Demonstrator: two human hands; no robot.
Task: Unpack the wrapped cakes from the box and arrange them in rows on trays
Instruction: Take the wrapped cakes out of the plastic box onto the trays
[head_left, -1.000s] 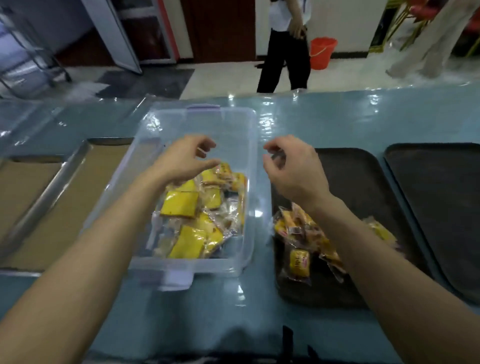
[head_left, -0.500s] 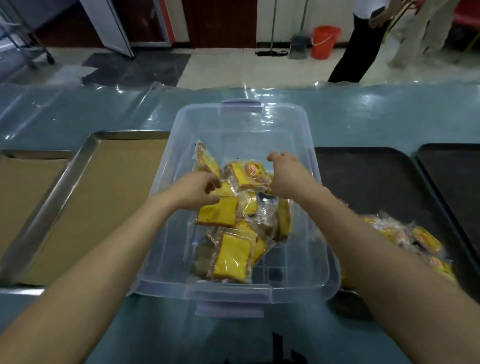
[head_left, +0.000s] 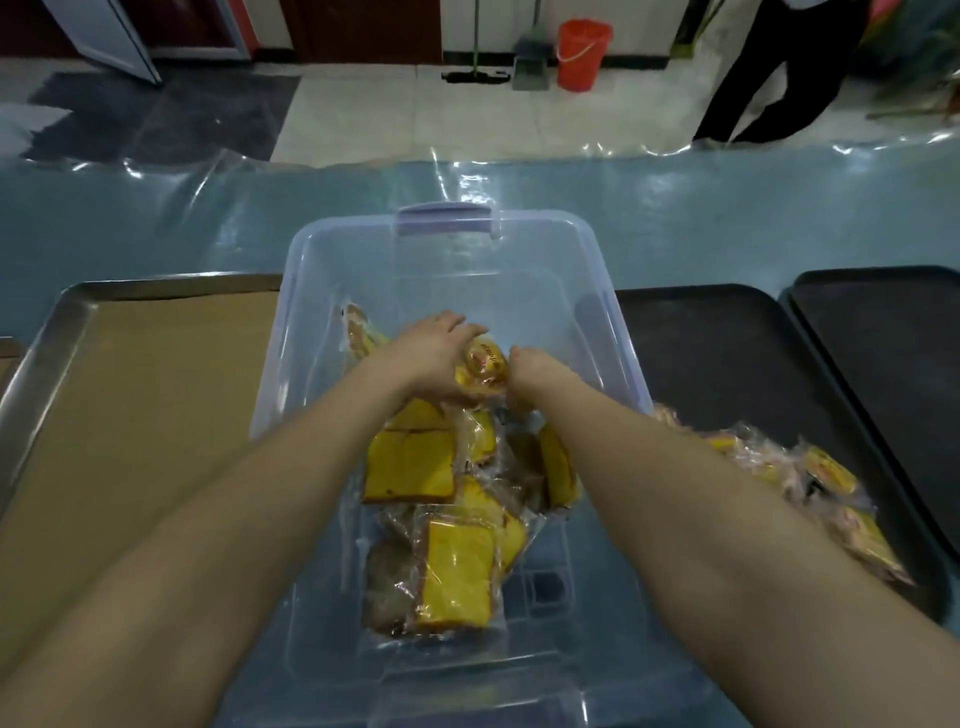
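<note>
The clear box (head_left: 597, 291) holds the loose cakes (head_left: 447, 499) — both hands reach in. Left hand (head_left: 434, 358) and right hand (head_left: 530, 371) close around one wrapped cake (head_left: 482, 366); best lift gently — wrappers look slippery — toward the black tray (head_left: 696, 364).

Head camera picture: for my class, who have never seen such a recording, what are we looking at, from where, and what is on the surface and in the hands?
It is filmed from a camera on a person's head, looking down at bare arms. On the blue table stands a clear plastic box of wrapped cakes. The left hand and right hand together close on one wrapped cake inside it. A paper-lined metal tray lies to the left. To the right, a black tray holds a loose pile of cakes; another black tray lies beyond.
</note>
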